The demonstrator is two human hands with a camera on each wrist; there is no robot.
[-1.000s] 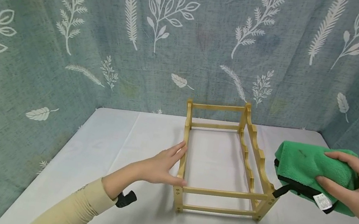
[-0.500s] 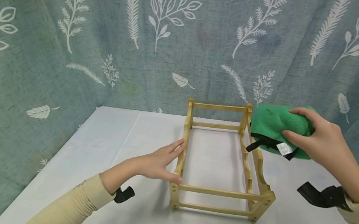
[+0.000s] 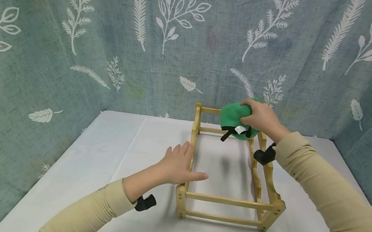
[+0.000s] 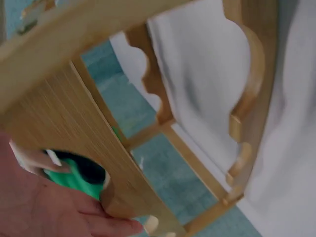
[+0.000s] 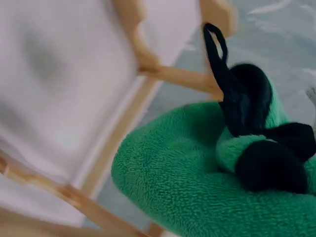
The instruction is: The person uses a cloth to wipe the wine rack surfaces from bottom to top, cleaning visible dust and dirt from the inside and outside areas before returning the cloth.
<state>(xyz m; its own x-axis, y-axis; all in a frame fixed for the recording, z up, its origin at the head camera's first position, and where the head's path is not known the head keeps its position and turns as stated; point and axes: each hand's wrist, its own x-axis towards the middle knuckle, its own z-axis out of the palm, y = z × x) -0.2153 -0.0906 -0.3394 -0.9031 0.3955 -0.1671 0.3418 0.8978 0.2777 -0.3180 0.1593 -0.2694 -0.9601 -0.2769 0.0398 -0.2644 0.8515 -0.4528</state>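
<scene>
A rolled green towel [image 3: 234, 114] with black edging, a black loop and a white tag is held by my right hand [image 3: 261, 115], thumb and fingers gripping it. It hangs over the far end of a wooden rack [image 3: 231, 201] with scalloped side rails. In the right wrist view the plush towel [image 5: 168, 168] fills the lower part, and the hand itself is hidden. My left hand [image 3: 178, 165] has its fingers straight and thumb spread, at the rack's left rail. In the left wrist view, the left hand [image 4: 54, 212] lies along the wooden side panel [image 4: 74, 108].
The rack stands on a white-covered table [image 3: 144, 146]. Behind and at the sides hangs a blue-green curtain [image 3: 210, 55] with white leaf prints. A black strap mount is on each wrist.
My right hand has carried the green towel leftward and away, from beside the rack to over its far end. The left hand has shifted slightly right, its thumb now reaching over the rack's inside.
</scene>
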